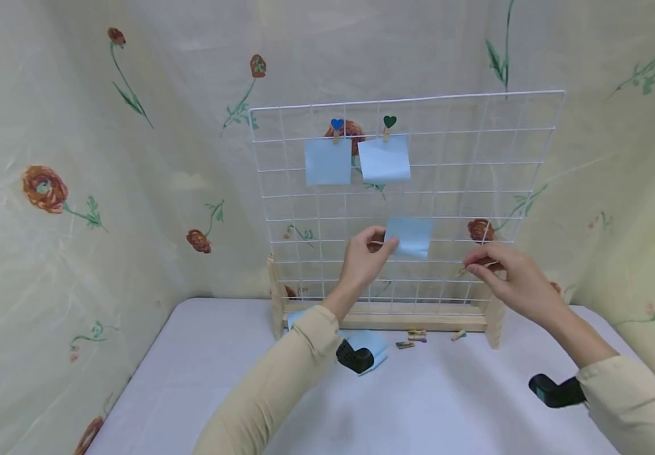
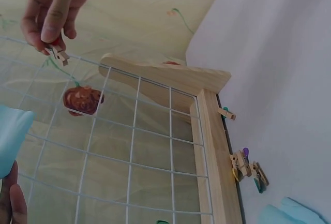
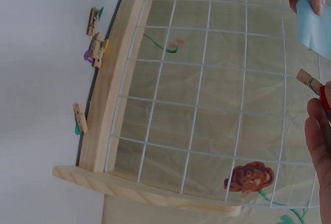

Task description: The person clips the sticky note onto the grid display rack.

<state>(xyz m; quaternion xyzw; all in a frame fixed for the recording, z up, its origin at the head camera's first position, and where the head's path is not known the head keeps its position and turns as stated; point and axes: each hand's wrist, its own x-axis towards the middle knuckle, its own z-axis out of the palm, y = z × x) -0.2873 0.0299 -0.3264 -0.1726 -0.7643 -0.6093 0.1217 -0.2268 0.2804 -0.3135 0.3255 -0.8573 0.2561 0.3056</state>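
My left hand [image 1: 366, 256] pinches a blue paper square [image 1: 410, 238] by its left edge, in front of the white wire grid [image 1: 350, 221]. To the right, my right hand [image 1: 506, 278] holds a small wooden clothespin [image 3: 309, 81] between thumb and fingers; a red piece on it shows in the right wrist view. The clothespin is apart from the paper. Higher on the grid hang two more blue squares, the left one [image 1: 327, 162] under a clip with a blue heart [image 1: 337, 124], the right one [image 1: 385, 159] under a clip with a dark green heart [image 1: 389, 121].
The grid stands in a wooden base [image 1: 396, 321] on a white table [image 1: 202, 373]. Several clothespins [image 2: 240, 163] lie in front of the base. More blue paper [image 1: 370, 344] lies on the table to their left. Flowered cloth [image 1: 151, 208] hangs behind.
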